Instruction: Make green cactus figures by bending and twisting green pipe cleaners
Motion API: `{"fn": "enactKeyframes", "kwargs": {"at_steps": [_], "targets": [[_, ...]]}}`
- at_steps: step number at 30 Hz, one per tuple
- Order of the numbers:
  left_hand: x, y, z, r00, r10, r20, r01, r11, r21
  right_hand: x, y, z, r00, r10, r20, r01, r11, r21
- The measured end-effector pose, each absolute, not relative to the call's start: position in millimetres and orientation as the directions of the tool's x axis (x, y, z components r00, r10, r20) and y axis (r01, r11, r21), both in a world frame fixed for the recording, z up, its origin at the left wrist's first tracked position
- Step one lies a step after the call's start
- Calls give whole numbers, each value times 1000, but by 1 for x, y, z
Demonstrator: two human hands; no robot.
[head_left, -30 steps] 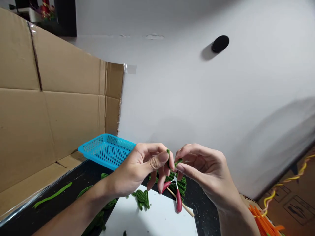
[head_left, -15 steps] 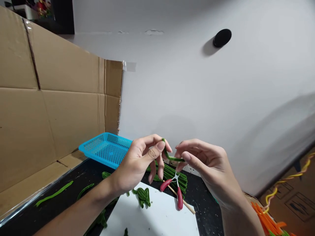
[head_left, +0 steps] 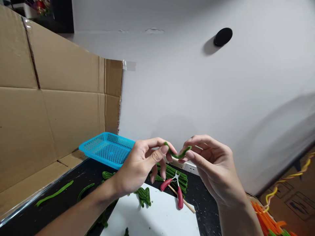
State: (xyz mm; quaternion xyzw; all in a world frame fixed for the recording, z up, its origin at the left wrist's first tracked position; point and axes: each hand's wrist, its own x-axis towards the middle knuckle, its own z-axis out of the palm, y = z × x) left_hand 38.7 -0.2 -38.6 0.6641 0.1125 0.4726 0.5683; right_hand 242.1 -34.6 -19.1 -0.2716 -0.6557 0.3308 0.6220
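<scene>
Between my two hands a short green pipe cleaner (head_left: 177, 156) sags in a shallow U above the table. My left hand (head_left: 145, 162) pinches one end between thumb and forefinger, its other fingers hanging loosely. At the opposite end, the thumb and fingertips of my right hand (head_left: 209, 164) close on it. Below them lie red-handled cutting pliers (head_left: 176, 188), their jaws pointing away from me, over a thin wooden stick (head_left: 188, 206). A bundle of long green pipe cleaners (head_left: 180, 178) is behind the pliers. Small looped green pieces (head_left: 144, 196) rest on a white sheet (head_left: 157, 219).
A blue perforated basket (head_left: 108, 154) stands at the back left beside a cardboard wall (head_left: 71, 114). Loose green strips (head_left: 55, 193) lie on the black table (head_left: 209, 209) at left. Orange pipe cleaners (head_left: 267, 218) are at the lower right, near a twisted yellow strand (head_left: 283, 182).
The pipe cleaner has gone from a sharp bend to a smoother U, its right end now raised. My right hand has shifted slightly right and up; the left moved little.
</scene>
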Motion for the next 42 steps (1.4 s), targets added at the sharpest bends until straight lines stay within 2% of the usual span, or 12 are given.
{"fn": "enactKeyframes", "kwargs": {"at_steps": [3,7,13,24,30,36,42], "targets": [[39,0,-40,573,655,493,-384,-317,867,242,-34,-19,-100,777,622,-84,617,-783],[40,1,-43,564,645,515,-383,-348,856,239,-35,-19,-167,786,595,-103,586,-804],[40,0,-46,559,644,522,-378,-362,852,234,-35,-18,-175,777,604,-114,594,-796],[40,2,-46,615,634,469,-392,-270,879,231,-44,-13,-209,743,636,-92,633,-769],[39,4,-45,606,632,484,-441,-239,865,229,-47,-14,-244,738,629,-100,627,-773],[40,8,-48,664,606,437,-473,-112,874,228,-49,-13,-267,723,637,-109,634,-766],[42,11,-54,659,604,447,-533,-43,845,229,-50,-17,-281,748,601,-92,603,-792]]}}
